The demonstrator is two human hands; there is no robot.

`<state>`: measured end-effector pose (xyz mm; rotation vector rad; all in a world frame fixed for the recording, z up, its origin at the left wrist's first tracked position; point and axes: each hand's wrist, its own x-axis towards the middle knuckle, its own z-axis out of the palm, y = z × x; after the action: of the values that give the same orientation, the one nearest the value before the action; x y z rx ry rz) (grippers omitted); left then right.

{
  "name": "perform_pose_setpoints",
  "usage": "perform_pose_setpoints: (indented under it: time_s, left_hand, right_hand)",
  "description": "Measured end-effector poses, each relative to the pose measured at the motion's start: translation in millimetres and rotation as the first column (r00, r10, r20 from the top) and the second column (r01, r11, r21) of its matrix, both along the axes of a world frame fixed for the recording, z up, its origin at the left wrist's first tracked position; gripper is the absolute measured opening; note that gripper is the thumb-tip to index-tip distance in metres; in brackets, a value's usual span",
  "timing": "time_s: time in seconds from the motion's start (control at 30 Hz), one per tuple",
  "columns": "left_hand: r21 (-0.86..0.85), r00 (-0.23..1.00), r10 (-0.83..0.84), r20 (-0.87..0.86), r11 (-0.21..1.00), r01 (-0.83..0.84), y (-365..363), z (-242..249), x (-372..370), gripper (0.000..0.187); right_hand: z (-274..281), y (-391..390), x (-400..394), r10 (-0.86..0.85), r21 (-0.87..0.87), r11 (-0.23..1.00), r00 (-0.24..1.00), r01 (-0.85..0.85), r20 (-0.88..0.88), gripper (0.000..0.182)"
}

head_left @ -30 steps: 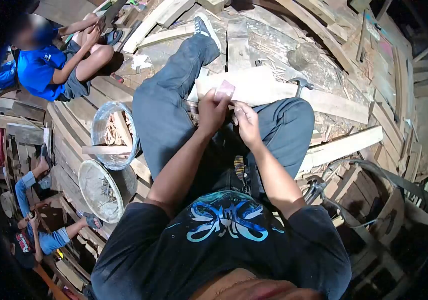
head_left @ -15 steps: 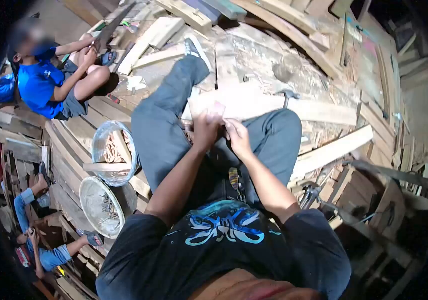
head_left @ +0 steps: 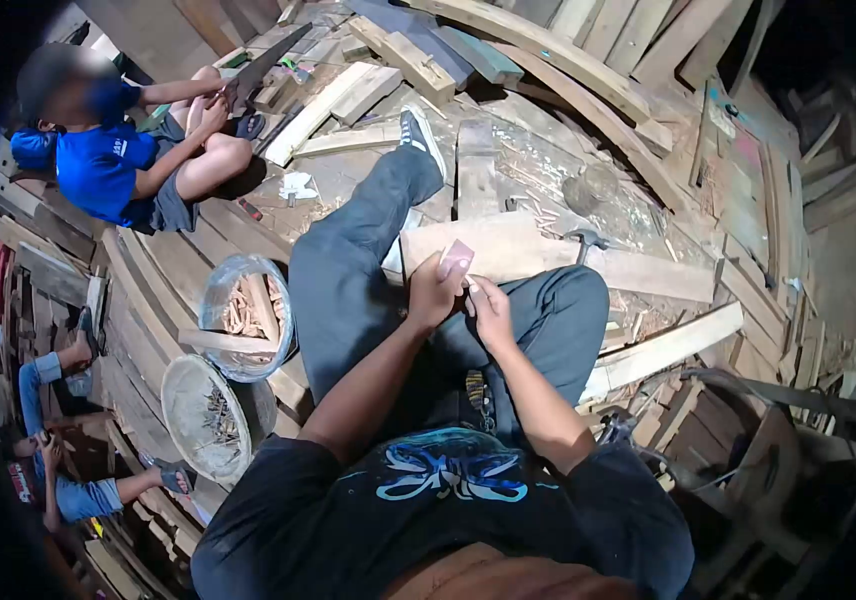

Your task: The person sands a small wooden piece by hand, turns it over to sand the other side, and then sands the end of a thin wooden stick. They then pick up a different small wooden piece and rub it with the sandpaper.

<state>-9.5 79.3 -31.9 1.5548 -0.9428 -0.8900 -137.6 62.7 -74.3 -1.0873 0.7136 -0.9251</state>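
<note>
My left hand [head_left: 433,292] is closed around a small, flat, pinkish piece [head_left: 459,254], which sticks up past the fingers. Its exact kind does not show. Close beside it, my right hand [head_left: 491,312] has its fingers pinched together near the left fingertips; what they hold, if anything, is too small to make out. Both hands are above my lap, between my bent legs. Just beyond them lies a pale wooden board [head_left: 518,245], and a hammer [head_left: 588,240] rests at its right part.
To my left stand a bucket [head_left: 288,345] of small wooden pieces and a basin [head_left: 173,400] with dark nail-like bits. A co-worker in a blue shirt [head_left: 98,175] sits far left holding a saw [head_left: 273,60]. Another person [head_left: 88,495] sits lower left. Planks [head_left: 668,340] lie around.
The view has shifted, so my legs and hands appear farther right and slightly lower. Glare on the board has faded. My hands stay close together with the pinkish piece.
</note>
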Motion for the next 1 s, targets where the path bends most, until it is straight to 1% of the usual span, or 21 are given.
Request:
perform_pose_setpoints:
  time_s: [0.13,0.17,0.27,0.3,0.4,0.43,0.53,0.57,0.67,0.77,0.87,0.9,0.93,1.0]
  left_hand:
    - [-0.023,0.998,0.032,0.059,0.999,-0.031,0.3,-3.1,-1.3,0.023]
    - [-0.052,0.999,0.022,0.044,0.998,-0.019,-1.5,-5.1,-1.5,0.025]
    - [0.010,0.999,0.025,0.025,1.000,-0.025,0.2,2.6,-2.2,0.018]
    - [-0.040,0.997,0.010,0.075,0.999,-0.007,0.9,4.8,-0.6,0.017]
    - [-0.046,0.998,0.031,0.062,0.999,-0.028,2.6,8.2,-1.7,0.016]
    - [-0.076,0.998,0.040,0.052,0.996,-0.036,2.0,8.0,-3.1,0.015]
    - [-0.034,0.999,0.022,0.029,0.999,-0.021,1.0,-1.3,-0.5,0.014]
    - [0.004,1.000,0.020,0.003,1.000,-0.020,-0.1,-4.3,-0.8,0.014]
    - [-0.007,1.000,0.013,0.014,1.000,-0.013,-2.9,-11.1,-0.3,0.014]
    - [-0.030,0.999,0.032,0.037,0.999,-0.030,-1.7,-3.1,-2.0,0.020]
    - [0.055,0.999,0.021,-0.034,0.998,-0.019,2.2,4.4,-0.9,0.022]
    - [0.056,0.999,0.045,0.008,0.997,-0.045,2.0,5.7,-2.5,0.023]
    - [0.070,0.992,0.060,0.111,0.995,-0.068,2.2,9.6,-2.1,0.024]
    - [-0.047,0.971,0.108,0.215,0.994,-0.100,1.7,11.7,-3.2,0.028]
  right_hand:
    - [-4.0,-1.2,-1.5,0.008,0.012,1.000,1.000,-0.008,0.015,0.026]
    - [-4.3,-2.0,-2.0,0.011,-0.019,1.000,0.999,-0.010,0.049,0.025]
    - [-1.2,-0.7,-3.0,-0.011,-0.029,1.000,0.999,0.010,-0.046,0.025]
    - [-0.2,-0.7,-2.2,-0.006,-0.014,1.000,1.000,0.006,-0.029,0.025]
    - [-1.3,-0.3,-1.0,0.000,-0.028,1.000,1.000,0.000,-0.016,0.025]
    - [-3.4,-1.0,0.6,0.001,-0.017,1.000,1.000,-0.001,-0.014,0.025]
    - [1.8,-0.7,-0.6,0.008,-0.024,1.000,1.000,-0.009,-0.017,0.025]
    - [5.6,-0.2,-1.6,0.001,-0.042,0.999,1.000,-0.002,-0.022,0.026]
    - [6.0,0.1,-0.8,-0.014,-0.036,0.999,1.000,0.014,-0.009,0.027]
    - [-1.4,-1.3,-0.9,-0.004,-0.011,1.000,1.000,0.004,0.019,0.027]
    - [-11.0,-4.7,-0.9,-0.038,-0.091,0.995,0.995,0.029,-0.096,0.026]
    - [-1.8,-3.0,-0.3,0.000,-0.012,1.000,1.000,0.000,-0.018,0.026]
    - [-1.0,-3.6,-1.3,0.015,0.001,1.000,0.999,-0.015,-0.034,0.026]
    - [-0.1,-3.6,-0.5,0.003,-0.013,1.000,1.000,-0.004,-0.021,0.025]
